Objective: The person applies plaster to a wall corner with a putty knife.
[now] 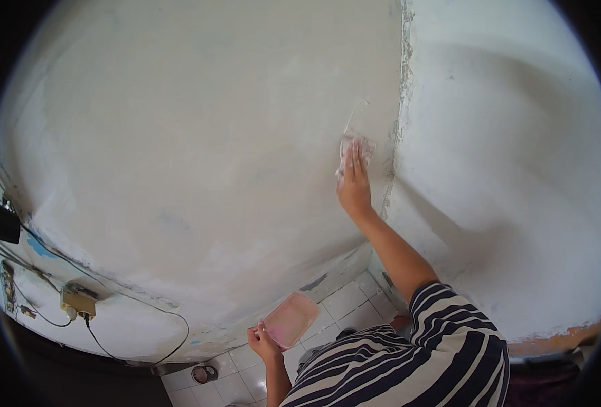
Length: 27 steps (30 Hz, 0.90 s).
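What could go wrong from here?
The left hand holds the pink tray by one end, so it might tip or drop onto the tiled floor.
The raised-looking white streak above the right hand's flat tool may dry as a ridge if left unsmoothed.

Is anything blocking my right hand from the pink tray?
Nothing visible: the right hand holds a pale flat piece at the wall, the pink tray is lower in the left hand; only wall shows between.

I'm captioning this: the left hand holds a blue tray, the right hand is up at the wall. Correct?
Not quite: the tray is pink, not blue, as the head view shows. The left hand holds it, and the right hand is up at the wall.
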### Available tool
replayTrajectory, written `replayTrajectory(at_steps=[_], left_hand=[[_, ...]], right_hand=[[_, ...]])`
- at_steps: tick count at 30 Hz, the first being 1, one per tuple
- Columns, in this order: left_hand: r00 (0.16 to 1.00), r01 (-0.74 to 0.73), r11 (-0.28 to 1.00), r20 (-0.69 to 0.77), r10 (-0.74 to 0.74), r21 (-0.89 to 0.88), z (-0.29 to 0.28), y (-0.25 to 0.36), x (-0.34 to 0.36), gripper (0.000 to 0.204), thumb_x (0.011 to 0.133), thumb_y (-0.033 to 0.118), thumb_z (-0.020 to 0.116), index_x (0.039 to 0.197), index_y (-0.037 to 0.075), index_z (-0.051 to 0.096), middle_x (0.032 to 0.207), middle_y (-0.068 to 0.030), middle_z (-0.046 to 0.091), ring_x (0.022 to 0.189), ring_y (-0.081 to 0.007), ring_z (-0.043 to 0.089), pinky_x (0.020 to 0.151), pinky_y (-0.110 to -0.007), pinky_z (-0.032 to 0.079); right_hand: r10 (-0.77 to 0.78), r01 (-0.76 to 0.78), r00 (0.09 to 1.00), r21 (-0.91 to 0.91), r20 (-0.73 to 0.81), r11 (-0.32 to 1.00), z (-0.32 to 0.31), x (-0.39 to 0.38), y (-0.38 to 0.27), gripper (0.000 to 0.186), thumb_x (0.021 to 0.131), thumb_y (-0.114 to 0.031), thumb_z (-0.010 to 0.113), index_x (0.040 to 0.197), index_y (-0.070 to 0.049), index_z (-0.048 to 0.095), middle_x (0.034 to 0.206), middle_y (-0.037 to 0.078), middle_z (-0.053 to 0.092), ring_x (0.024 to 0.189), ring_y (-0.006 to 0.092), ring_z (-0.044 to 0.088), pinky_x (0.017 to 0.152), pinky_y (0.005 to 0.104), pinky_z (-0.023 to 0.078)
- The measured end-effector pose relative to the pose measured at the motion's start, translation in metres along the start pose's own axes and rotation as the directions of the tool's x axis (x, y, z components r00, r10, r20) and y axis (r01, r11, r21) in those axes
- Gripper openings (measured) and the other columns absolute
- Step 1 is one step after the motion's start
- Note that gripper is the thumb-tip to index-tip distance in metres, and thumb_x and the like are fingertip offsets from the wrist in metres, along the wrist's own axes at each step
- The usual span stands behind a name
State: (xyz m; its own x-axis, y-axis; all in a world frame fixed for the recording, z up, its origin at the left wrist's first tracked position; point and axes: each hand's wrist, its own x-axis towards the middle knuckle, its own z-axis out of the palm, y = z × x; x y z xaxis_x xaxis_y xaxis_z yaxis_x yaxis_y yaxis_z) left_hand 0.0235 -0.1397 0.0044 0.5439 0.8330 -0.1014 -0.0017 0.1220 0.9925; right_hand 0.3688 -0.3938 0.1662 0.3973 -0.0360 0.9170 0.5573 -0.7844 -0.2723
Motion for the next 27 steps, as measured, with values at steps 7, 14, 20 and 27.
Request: replayTrajectory(at_steps=[7, 14, 20, 27], left_hand=[[0.999, 0.034, 0.998, 0.012, -0.033, -0.047, 0.012, -0.021, 0.0, 0.028, 0.096, 0.021, 0.07, 0.08, 0.008, 0.051, 0.067, 0.0026, 0.048, 0.061, -0.0074, 0.041, 0.055, -0.026, 0.035], [0.999, 0.005, 0.999, 0.045, -0.008, 0.051, 0.03, -0.003, 0.014, 0.027, 0.096, 0.021, 0.07, 0.081, 0.008, 0.052, 0.068, 0.0031, 0.048, 0.061, -0.0068, 0.039, 0.056, -0.026, 0.035], [1.0, -0.018, 1.0, 0.024, 0.018, 0.013, 0.032, -0.008, 0.02, 0.027, 0.096, 0.022, 0.07, 0.081, 0.008, 0.053, 0.067, 0.003, 0.047, 0.061, -0.007, 0.039, 0.054, -0.026, 0.033], [0.995, 0.073, 0.994, 0.058, -0.078, 0.078, 0.035, -0.011, 0.013, 0.027, 0.096, 0.02, 0.07, 0.08, 0.008, 0.053, 0.069, 0.0028, 0.05, 0.062, -0.0067, 0.04, 0.054, -0.026, 0.032]], right_hand=[[0.016, 0.006, 0.991, 0.167, -0.132, 0.986, -0.046, 0.016, 0.001, 0.062, 0.085, 0.011, 0.055, 0.146, 0.01, 0.045, 0.152, 0.032, 0.044, 0.144, 0.0502, 0.039, 0.12, 0.0516, 0.036], [-0.072, 0.076, 0.991, 0.039, -0.114, 0.996, -0.024, 0.049, 0.035, 0.062, 0.084, 0.011, 0.055, 0.146, 0.005, 0.048, 0.151, 0.026, 0.049, 0.145, 0.0458, 0.041, 0.118, 0.05, 0.04], [-0.043, 0.024, 0.989, 0.134, 0.138, 0.991, -0.034, -0.083, 0.033, 0.06, 0.083, 0.011, 0.055, 0.142, 0.005, 0.053, 0.146, 0.026, 0.055, 0.14, 0.0471, 0.047, 0.115, 0.053, 0.042], [-0.177, 0.171, 0.964, -0.044, -0.201, 0.984, -0.063, 0.108, 0.041, 0.062, 0.08, 0.012, 0.055, 0.141, 0.003, 0.055, 0.146, 0.023, 0.055, 0.141, 0.0453, 0.047, 0.114, 0.0507, 0.043]])
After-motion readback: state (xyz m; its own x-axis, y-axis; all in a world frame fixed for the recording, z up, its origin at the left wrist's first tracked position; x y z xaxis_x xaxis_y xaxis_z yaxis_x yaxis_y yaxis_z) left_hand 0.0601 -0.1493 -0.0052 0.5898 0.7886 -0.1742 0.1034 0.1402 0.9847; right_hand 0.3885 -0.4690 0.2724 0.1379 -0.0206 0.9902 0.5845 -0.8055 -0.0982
